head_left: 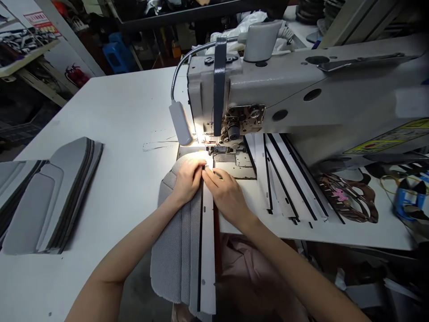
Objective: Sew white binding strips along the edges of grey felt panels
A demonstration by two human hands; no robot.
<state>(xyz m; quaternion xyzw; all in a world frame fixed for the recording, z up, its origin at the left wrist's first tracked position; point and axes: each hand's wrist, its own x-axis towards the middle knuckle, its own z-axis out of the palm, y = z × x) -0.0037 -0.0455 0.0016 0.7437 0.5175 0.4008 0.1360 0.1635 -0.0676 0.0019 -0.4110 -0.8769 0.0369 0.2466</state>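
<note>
A grey padded fabric panel point(169, 255) lies under the sewing machine point(241, 89), its lower part hanging past the table's front edge. Along its right side runs a white strip with a black edge point(208, 250). My left hand point(187, 180) rests on the panel's upper end, fingers closed on it at the seam just in front of the presser foot. My right hand point(228, 192) pinches the white strip beside it, its fingertips close to those of the left. The needle area is brightly lit, and the exact layering beneath my fingertips is hidden.
Stacked grey panels point(67, 192) lie on the left of the white table point(134, 107). More white strips with black edges point(284, 179) fan out under the machine arm. A brown patterned item point(355, 197) lies at right. A lamp point(181, 123) hangs beside the needle.
</note>
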